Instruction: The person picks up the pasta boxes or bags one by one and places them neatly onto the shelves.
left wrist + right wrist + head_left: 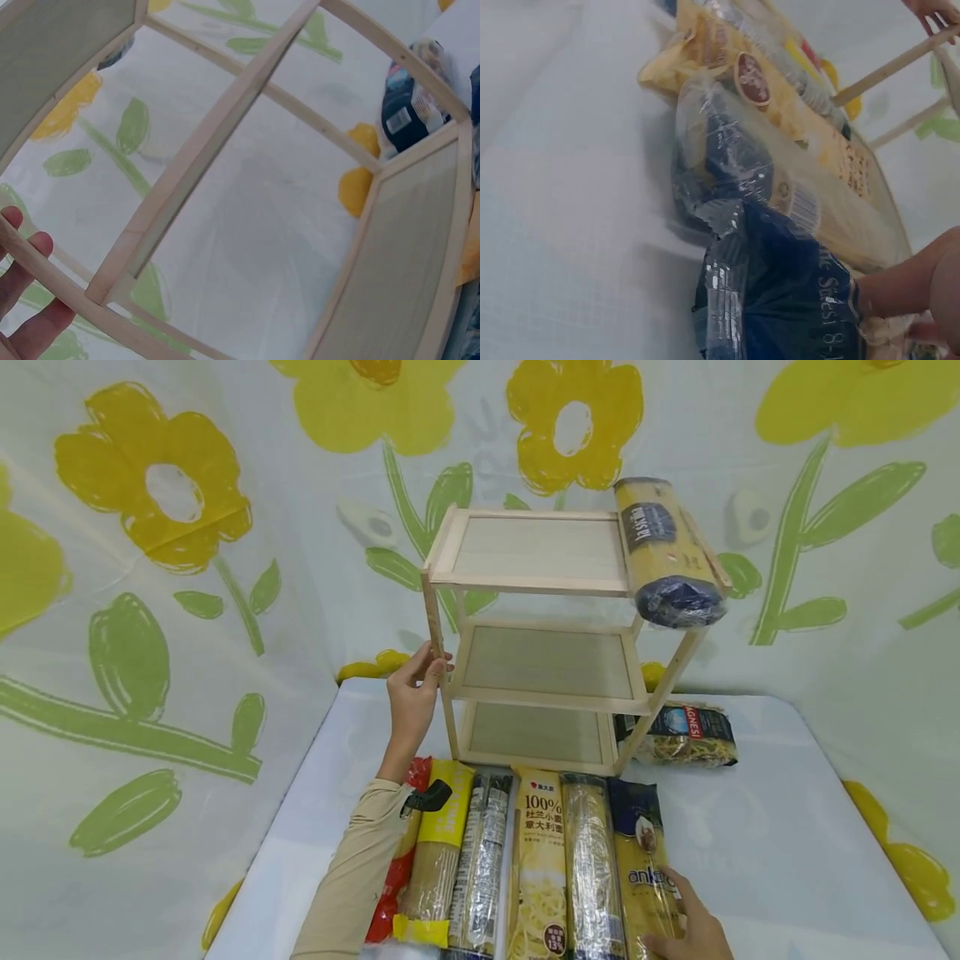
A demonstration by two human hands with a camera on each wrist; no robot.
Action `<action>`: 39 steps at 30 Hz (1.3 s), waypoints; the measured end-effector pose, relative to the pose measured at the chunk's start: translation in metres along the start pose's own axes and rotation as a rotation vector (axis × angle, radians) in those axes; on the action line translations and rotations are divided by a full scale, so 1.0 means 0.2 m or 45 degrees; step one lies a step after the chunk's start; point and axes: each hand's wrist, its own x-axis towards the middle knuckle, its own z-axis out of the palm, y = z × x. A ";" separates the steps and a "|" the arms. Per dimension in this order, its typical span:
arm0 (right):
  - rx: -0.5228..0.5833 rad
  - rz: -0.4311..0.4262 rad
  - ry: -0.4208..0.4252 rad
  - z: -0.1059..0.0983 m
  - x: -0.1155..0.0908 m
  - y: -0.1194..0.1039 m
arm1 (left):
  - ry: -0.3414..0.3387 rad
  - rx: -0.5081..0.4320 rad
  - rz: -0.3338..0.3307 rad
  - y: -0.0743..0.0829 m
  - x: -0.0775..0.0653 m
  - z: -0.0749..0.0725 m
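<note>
My left hand (412,697) pinches the left front post of a three-tier wooden rack (551,703); in the left wrist view its fingertips (41,244) wrap the pale frame. Down at the right end of the front row, my right hand (693,931) grips a dark-blue-topped pack of spaghetti (641,881), thumb and fingers on opposite sides. That pack's blue end (780,292) lies close over the table in the right wrist view. Beside it is a clear pack of spaghetti (592,860). Another spaghetti pack (660,539) lies across the right end of the top shelf.
Left along the row lie a cream pasta pack (540,860), a silvery pack (480,860), a yellow pack (438,852) and a red pack (393,893). An Agnesi pasta bag (693,735) rests behind the rack's right side. Flower-printed cloth (300,568) surrounds the white table (750,860).
</note>
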 end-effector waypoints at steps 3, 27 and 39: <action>0.076 -0.013 0.022 -0.03 -0.02 0.00 | -0.018 -0.008 0.000 0.00 0.00 0.00; 0.159 0.076 0.235 -0.40 -0.13 -0.20 | -0.018 0.018 -0.019 0.00 0.01 0.00; 0.046 -0.093 0.496 -0.64 -0.13 -0.36 | -0.014 0.021 0.009 -0.01 0.01 -0.01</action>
